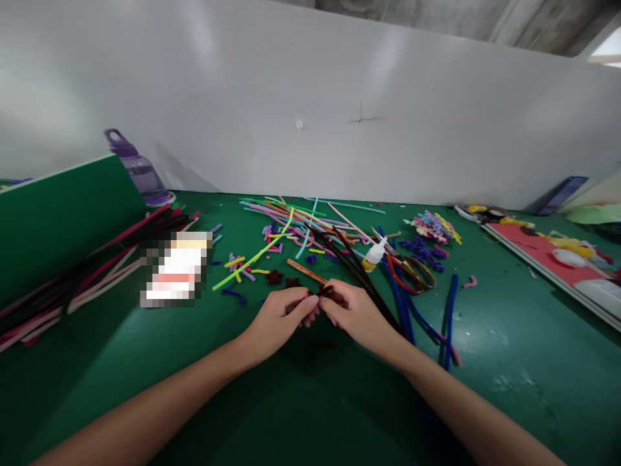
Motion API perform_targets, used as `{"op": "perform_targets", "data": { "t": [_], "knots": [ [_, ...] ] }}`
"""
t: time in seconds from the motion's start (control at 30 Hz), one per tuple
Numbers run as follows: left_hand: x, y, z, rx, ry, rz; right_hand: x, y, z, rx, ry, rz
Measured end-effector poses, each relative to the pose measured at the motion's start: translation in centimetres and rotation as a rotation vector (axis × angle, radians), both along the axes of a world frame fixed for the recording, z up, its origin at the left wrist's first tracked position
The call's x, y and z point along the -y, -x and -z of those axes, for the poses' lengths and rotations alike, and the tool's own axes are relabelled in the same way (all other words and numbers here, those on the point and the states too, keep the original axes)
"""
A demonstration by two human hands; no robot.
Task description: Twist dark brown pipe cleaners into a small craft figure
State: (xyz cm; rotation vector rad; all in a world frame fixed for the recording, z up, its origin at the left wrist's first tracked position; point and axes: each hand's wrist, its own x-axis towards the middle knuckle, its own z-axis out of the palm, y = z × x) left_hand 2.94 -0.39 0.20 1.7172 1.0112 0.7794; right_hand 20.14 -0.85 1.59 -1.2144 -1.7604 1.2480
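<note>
A: What is the biggest thing here?

B: A grey-white wall stands behind a green worktop. On the left side a green board leans, and long pipe cleaners in a bundle lie under it. A purple bottle stands behind the board.

A: And in the middle?

B: Many coloured pipe cleaner pieces are scattered there. Near them lie a small glue bottle and red-handled scissors. On the far right is a red tray with small objects.

A: What do the hands do?

B: The left hand and the right hand meet at the centre, fingertips almost touching. Both are closed in a pinch on a small dark brown pipe cleaner piece, which is between them, just above the worktop. Long dark pipe cleaners run away from the right hand toward the glue bottle.
</note>
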Motion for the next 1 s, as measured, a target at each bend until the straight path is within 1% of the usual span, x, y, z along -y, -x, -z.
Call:
{"op": "perform_targets", "data": {
  "t": [0.33, 1.0],
  "knots": [
    [-0.03, -0.03, 0.21, 0.007, 0.001, 0.000, 0.04, 0.05, 0.38, 0.060, -0.053, 0.019],
    [-0.03, -0.09, 0.23, -0.065, -0.032, -0.006, 0.11, 0.17, 0.75, 0.149, -0.115, 0.015]
  ]
}}
